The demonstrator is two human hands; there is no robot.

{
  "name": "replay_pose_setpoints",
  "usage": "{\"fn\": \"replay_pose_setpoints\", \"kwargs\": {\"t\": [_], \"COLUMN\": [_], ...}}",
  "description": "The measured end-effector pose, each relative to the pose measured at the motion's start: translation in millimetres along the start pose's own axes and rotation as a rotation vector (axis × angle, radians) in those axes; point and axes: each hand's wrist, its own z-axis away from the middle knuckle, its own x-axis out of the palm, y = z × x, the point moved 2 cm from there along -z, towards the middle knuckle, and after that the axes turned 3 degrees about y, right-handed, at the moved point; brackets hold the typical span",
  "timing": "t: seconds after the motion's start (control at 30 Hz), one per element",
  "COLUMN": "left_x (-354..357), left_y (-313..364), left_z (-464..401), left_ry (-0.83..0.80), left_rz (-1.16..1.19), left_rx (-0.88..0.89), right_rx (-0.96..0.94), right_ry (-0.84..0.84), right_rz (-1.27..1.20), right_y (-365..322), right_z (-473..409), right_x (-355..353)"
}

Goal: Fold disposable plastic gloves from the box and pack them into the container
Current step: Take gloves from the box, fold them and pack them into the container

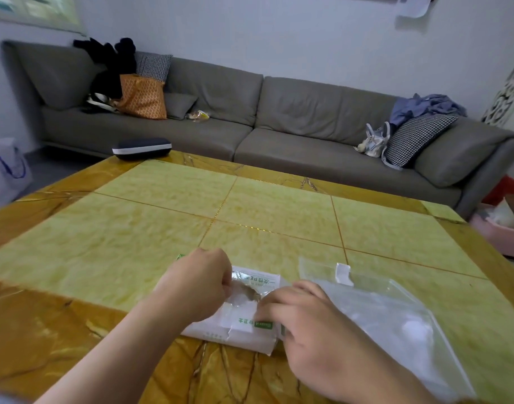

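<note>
L hand (200, 282) pinches a glove (244, 293) at the box (238, 328) opening; R hand (296, 313), fingers curled, steadies box on worktop (162, 228), prob. for clean pull. Bag (381, 313) just right.

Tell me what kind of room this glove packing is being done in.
Most likely a home living room. A long grey sofa with cushions, bags and loose clothes on it runs along the wall, and the work is done on a low yellow stone-topped table in front of it.
</note>
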Motion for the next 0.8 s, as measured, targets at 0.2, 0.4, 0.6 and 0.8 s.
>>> {"fn": "replay_pose_setpoints", "kwargs": {"t": [0.2, 0.4, 0.6, 0.8], "left_x": [-9, -14, -11, -16], "left_y": [7, -1, -2, 4], "left_z": [1, 7, 5, 7], "left_ry": [0.107, 0.065, 0.12, 0.183], "left_rz": [0.313, 0.369, 0.299, 0.576], "left_rx": [0.007, 0.076, 0.089, 0.052], "right_rx": [0.017, 0.021, 0.016, 0.007], "right_ry": [-0.019, 0.002, 0.005, 0.014], "right_rz": [-0.034, -0.05, -0.055, -0.05], "right_y": [-1, -2, -1, -1], "right_z": [3, 4, 5, 4], "right_x": [-3, -4, -4, -5]}}
